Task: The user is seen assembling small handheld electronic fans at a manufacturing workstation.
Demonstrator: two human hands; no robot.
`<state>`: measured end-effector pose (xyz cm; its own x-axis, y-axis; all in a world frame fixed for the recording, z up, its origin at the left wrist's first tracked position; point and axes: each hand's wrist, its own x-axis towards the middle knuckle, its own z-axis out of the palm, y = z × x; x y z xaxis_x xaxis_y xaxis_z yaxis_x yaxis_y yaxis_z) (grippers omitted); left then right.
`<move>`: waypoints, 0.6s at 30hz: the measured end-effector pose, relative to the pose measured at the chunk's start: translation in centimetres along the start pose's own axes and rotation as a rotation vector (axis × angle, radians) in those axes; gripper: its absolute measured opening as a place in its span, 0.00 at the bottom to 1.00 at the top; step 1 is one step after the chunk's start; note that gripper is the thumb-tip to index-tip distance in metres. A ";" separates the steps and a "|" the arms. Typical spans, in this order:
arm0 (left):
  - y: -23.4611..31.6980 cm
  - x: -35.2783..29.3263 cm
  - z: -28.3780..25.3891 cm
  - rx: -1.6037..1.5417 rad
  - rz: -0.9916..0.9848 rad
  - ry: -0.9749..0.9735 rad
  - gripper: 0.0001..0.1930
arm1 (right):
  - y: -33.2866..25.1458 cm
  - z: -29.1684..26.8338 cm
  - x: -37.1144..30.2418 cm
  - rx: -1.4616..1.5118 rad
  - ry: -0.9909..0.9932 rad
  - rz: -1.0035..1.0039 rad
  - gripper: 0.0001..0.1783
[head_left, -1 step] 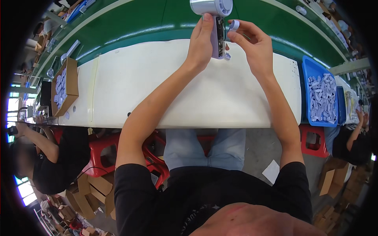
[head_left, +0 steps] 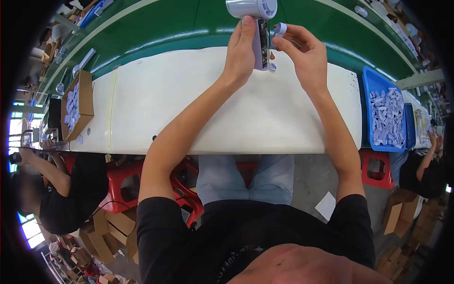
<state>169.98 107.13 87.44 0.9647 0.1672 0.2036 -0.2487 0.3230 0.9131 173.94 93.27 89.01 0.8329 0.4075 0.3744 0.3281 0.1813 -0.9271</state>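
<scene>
Left of the hands [head_left: 241, 53] [head_left: 308, 61], a cardboard box [head_left: 85, 105]; right, a blue tray [head_left: 368, 106].

A head-worn fisheye looks down from nearby on hands [head_left: 240, 56] [head_left: 309, 60] and worktable [head_left: 179, 90].

The top edge crops the pale lilac plastic cylinder-headed device [head_left: 258, 38]; its handle [head_left: 258, 56] hides most fingers of the bare left hand [head_left: 240, 54]; dark inner parts [head_left: 264, 45] seem too small to tell
</scene>
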 end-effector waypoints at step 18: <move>-1.2 -1.4 0.9 0.131 0.195 0.023 0.26 | 0.1 -0.5 -0.8 -0.189 -0.023 0.050 0.13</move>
<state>169.06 105.65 86.35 0.8969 0.2367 0.3736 -0.4152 0.1595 0.8957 173.53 92.53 88.62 0.8408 0.4321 0.3261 0.3660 -0.0099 -0.9306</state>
